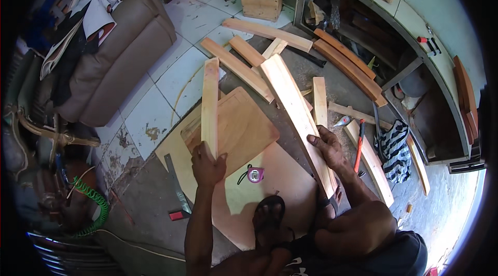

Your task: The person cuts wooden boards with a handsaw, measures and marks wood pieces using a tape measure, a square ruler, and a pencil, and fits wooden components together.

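Note:
My left hand (208, 167) grips the lower end of a narrow pale wooden batten (210, 105), which points away from me over a light brown board (249, 120). My right hand (327, 146) holds a longer, wider pale plank (290, 105) by its near part, angled away to the upper left. Between the two lies a pink tape measure (254, 174) with a black strap on the pale base panel (241, 206). A metal square (175, 180) with a red handle lies left of my left forearm. My sandaled foot (270, 214) rests on the panel.
Several loose wood pieces (272, 32) lie ahead and right, with an orange-handled tool (360, 146) and striped bag (394, 151). A brown sofa (124, 63), carved chair (52, 128) and green coiled hose (98, 198) are left. A wooden box (259, 6) sits behind; a cabinet (410, 17) stands right.

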Demonstrator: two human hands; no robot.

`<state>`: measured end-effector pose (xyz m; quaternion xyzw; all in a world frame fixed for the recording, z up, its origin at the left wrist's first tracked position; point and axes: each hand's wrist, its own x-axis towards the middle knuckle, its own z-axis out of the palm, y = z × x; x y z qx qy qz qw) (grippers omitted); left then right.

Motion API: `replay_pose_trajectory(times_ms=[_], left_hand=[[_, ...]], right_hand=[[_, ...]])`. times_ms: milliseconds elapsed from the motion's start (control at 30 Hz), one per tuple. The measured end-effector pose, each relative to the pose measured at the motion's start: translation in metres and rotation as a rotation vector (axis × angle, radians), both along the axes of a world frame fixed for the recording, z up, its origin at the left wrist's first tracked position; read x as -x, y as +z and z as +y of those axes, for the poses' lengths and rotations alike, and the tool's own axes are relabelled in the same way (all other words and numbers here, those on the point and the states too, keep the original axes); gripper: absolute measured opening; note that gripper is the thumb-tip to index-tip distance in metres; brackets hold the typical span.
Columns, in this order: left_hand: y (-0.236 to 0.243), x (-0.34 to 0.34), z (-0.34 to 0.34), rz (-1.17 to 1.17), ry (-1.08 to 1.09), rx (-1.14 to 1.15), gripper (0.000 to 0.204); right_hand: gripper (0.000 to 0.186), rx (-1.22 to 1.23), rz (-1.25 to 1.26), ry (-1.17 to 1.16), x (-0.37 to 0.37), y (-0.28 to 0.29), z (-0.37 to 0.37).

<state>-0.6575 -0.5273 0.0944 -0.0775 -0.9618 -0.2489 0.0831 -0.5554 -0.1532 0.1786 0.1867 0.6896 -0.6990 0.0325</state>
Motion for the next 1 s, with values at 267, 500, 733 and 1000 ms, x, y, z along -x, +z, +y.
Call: replay_pose_trajectory(times_ms=[267, 500, 733, 1000], left_hand=[[0.001, 0.003, -0.038, -0.048, 0.115, 0.238, 0.07], [-0.012, -0.019, -0.09, -0.011, 0.342, 0.325, 0.06], [-0.035, -0.05, -0.094, 0.073, 0.501, 0.48, 0.061], [-0.017, -0.062, 0.029, 0.022, 0.142, 0.27, 0.06]], right_hand=[[0.067, -0.062, -0.1, -0.122, -0.009, -0.014, -0.005], [0.069, -0.134, -0.136, -0.104, -0.021, -0.012, 0.001], [0.07, -0.125, -0.289, 0.036, 0.003, -0.019, -0.026], [0.068, -0.146, -0.216, 0.167, 0.023, -0.036, -0.053]])
